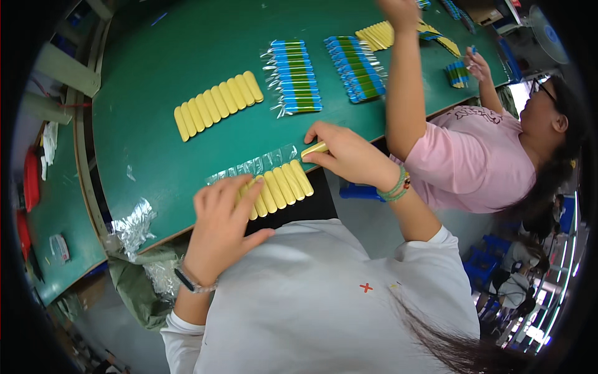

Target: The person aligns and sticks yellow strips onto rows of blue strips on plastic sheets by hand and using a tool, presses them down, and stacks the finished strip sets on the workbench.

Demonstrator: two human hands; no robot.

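Between the thumb and fingers of my right hand (342, 153) is a yellow stick-shaped piece (315, 150) with a rounded end. It is just above the right end of a row of similar yellow pieces (281, 188) at the table's near edge. Along that row's far side runs a clear plastic strip (254, 166) with pockets. My left hand (221, 221) lies over the row's left end, fingers stretched out and thumb apart, covering some pieces. Farther off, a second row of yellow pieces (218, 103) lies side by side on the green table (162, 62).
Two strips of blue-and-green wrapped pieces, a nearer one (298, 78) and another (356, 68), lie beyond my right hand. Crumpled clear plastic (136, 225) sits at the table's left corner. A co-worker in a pink shirt (464, 159) reaches over the table at right.
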